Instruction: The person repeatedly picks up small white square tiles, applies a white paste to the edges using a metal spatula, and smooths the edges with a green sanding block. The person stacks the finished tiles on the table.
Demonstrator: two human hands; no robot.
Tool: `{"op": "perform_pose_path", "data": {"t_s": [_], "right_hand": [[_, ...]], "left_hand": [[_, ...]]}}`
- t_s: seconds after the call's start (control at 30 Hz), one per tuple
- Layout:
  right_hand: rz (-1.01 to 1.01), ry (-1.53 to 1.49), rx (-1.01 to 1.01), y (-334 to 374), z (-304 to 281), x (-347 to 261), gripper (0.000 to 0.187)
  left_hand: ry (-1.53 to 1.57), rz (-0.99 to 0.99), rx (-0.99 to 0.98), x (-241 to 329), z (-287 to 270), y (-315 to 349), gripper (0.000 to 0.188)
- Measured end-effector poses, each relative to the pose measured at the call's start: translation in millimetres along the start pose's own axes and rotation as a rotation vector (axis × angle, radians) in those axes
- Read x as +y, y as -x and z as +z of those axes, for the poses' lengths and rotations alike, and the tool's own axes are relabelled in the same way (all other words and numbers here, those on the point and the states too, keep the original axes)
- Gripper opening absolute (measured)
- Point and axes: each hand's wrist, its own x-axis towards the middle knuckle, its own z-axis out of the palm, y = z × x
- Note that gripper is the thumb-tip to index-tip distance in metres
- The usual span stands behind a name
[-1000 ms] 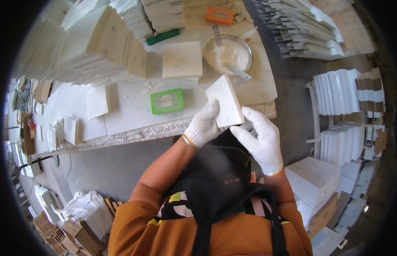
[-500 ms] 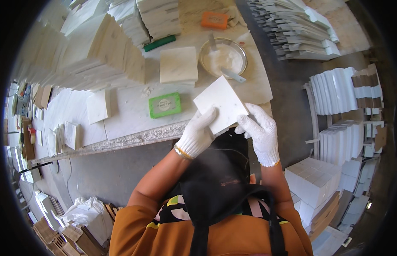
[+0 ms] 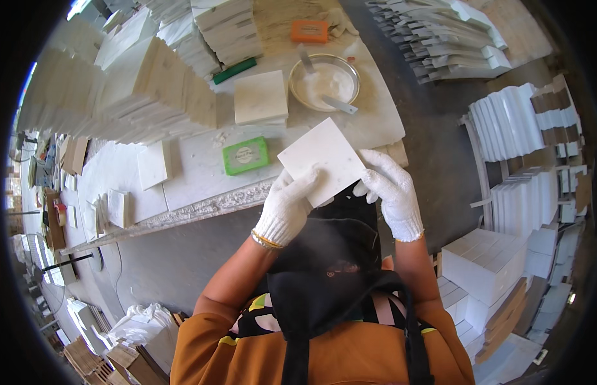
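A square white marble tile [image 3: 324,158] is held up in front of me, tilted, beyond the table's near edge. My left hand [image 3: 287,204], in a white knit glove, grips its lower left side, thumb on the face and fingers underneath. At the tile's right corner is my gloved right hand [image 3: 393,196], its thumb and index finger closed around the corner; the other fingers curl below. Behind the tile lie a green boxed hand pad [image 3: 246,156] and a short stack of tiles [image 3: 260,97]. A metal bowl [image 3: 345,69] holds white paste and two spatulas.
Tall tile stacks [image 3: 154,83] crowd the left rear of the marble-topped table [image 3: 202,173]. A green bar [image 3: 234,70] and an orange box [image 3: 309,31] lie farther back. Tile rows [image 3: 504,125] and white blocks [image 3: 484,263] stand at the right. A white-wrapped bundle [image 3: 144,327] sits lower left.
Both hands have moved slightly left with the tile, which has turned a little. The right thumb has slid off the face toward the corner. The view has shifted slightly.
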Motion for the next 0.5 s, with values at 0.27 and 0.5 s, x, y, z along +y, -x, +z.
{"op": "perform_pose_path", "data": {"t_s": [0.27,0.5], "right_hand": [[-0.107,0.014,-0.052,9.2,-15.4,-6.8,0.053],[-0.383,0.333,-0.095,3.6,-18.0,-1.0,0.053]], "left_hand": [[-0.053,-0.013,0.022,-7.3,4.2,3.6,0.051],[-0.092,-0.001,0.010,-8.9,7.4,4.3,0.046]]}}
